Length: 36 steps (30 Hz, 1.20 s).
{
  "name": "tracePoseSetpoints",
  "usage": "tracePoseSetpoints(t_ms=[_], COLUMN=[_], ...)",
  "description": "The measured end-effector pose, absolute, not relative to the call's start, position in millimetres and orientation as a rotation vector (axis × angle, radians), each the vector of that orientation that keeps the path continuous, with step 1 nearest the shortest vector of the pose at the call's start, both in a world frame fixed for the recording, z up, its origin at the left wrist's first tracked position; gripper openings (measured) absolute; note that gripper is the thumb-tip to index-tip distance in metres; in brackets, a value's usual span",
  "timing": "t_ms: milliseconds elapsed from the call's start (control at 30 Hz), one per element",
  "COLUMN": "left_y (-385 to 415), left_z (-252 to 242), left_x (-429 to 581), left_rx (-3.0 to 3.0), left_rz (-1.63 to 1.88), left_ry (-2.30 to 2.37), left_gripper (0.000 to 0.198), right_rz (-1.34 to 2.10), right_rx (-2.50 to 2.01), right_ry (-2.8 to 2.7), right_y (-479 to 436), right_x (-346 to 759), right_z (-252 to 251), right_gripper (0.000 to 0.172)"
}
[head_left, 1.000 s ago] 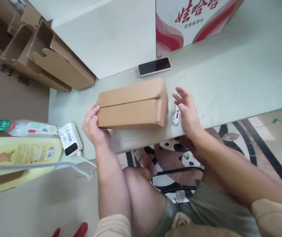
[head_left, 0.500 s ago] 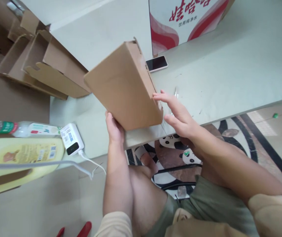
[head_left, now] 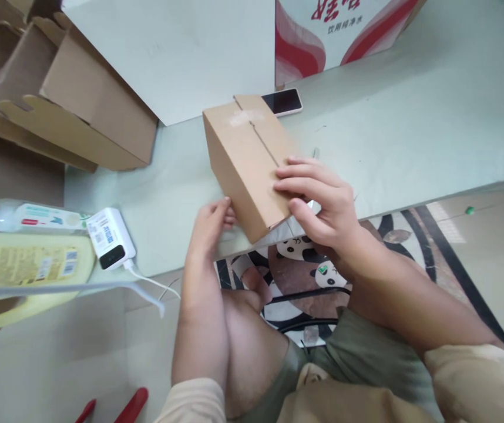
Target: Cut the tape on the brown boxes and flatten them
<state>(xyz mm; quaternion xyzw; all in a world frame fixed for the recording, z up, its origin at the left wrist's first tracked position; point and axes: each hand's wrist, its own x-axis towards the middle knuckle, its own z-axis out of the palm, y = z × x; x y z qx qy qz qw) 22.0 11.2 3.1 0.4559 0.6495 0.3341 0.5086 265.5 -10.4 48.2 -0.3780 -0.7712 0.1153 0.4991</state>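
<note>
A brown cardboard box [head_left: 249, 170] stands on the pale table, its narrow side with a seam and a strip of clear tape facing up. At its lower left side is my left hand [head_left: 211, 226], fingers curled in against the cardboard and partly hidden. My right hand [head_left: 322, 197] rests its fingertips on the top near the right edge, thumb apart from the fingers at the near corner. Behind the box lies a phone [head_left: 284, 101], partly covered by it. A small shiny object [head_left: 315, 154] shows just beyond my right fingers, too unclear to name.
Open cardboard boxes [head_left: 80, 106] stand at left. A white box [head_left: 181, 59] and a red-and-white carton [head_left: 340, 41] stand at the back. Near the left edge are a plastic bottle [head_left: 36, 216], a yellow package [head_left: 36, 258] and a white device [head_left: 110, 238] with a cable.
The box has turned from its broad face showing to its taped narrow side up, and sits lower. My right fingers have moved onto its top. The view has shifted slightly.
</note>
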Motion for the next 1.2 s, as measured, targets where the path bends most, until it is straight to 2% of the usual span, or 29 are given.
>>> tracePoseSetpoints(t_ms=[67, 133, 200, 300, 433, 467, 600, 700, 767, 833, 900, 1000, 1133, 1200], left_y=[12.1, 10.8, 8.8, 7.5, 8.9, 9.2, 9.1, 7.4, 5.8, 4.5, 3.7, 2.6, -4.0, -11.0], left_z=[8.8, 16.5, 22.6, 23.4, 15.5, 13.8, 11.5, 12.7, 14.2, 15.7, 16.9, 17.4, 16.6, 16.5], left_x=[22.9, 24.9, 27.2, 31.3, 35.4, 35.9, 36.8, 37.8, 38.3, 38.2, 37.7, 39.9, 57.5, 71.2], left_rx=[1.299, 1.604, 1.991, 2.093, 1.958, 1.954, 1.941, 1.917, 1.9, 1.885, 1.861, 1.831, 1.914, 2.009], left_rz=[1.341, 1.722, 1.678, 1.694, 1.752, 1.747, 1.735, 1.721, 1.716, 1.709, 1.694, 1.674, 1.696, 1.715], left_ry=[1.627, 1.392, 1.192, 1.111, 1.1, 1.09, 1.098, 1.1, 1.098, 1.105, 1.131, 1.179, 1.264, 1.319], left_gripper=[0.06, 0.054, 0.039, 0.036, 0.034, 0.035, 0.037, 0.037, 0.037, 0.037, 0.038, 0.042, 0.046, 0.048], right_rz=[0.243, 0.206, 0.217, 0.306, 0.308, 0.322, 0.364, 0.354, 0.41, 0.574, 0.822, 1.039, 0.881, 0.784], right_rx=[-0.875, -0.814, -0.772, -0.874, -1.513, -1.691, -2.173, -2.323, -2.281, -2.125, -1.854, -1.414, -1.246, -1.146], right_ry=[-1.95, -2.083, -2.182, -2.074, -1.742, -1.747, -1.962, -1.998, -1.958, -1.846, -1.662, -1.371, -1.131, -1.072], right_y=[-13.3, -19.1, -24.5, -24.9, -9.7, -5.0, 8.0, 10.6, 11.1, 11.6, 12.4, 13.3, 9.4, 3.7], right_x=[256.1, 244.6, 237.1, 243.1, 271.9, 277.9, 286.9, 285.1, 284.8, 286.0, 287.2, 284.8, 270.6, 261.6], right_z=[45.1, 44.6, 46.0, 48.0, 41.1, 37.6, 25.3, 25.1, 28.6, 32.7, 36.8, 45.9, 69.6, 83.8], right_gripper=[0.03, 0.029, 0.029, 0.03, 0.031, 0.034, 0.062, 0.066, 0.065, 0.054, 0.041, 0.033, 0.021, 0.023])
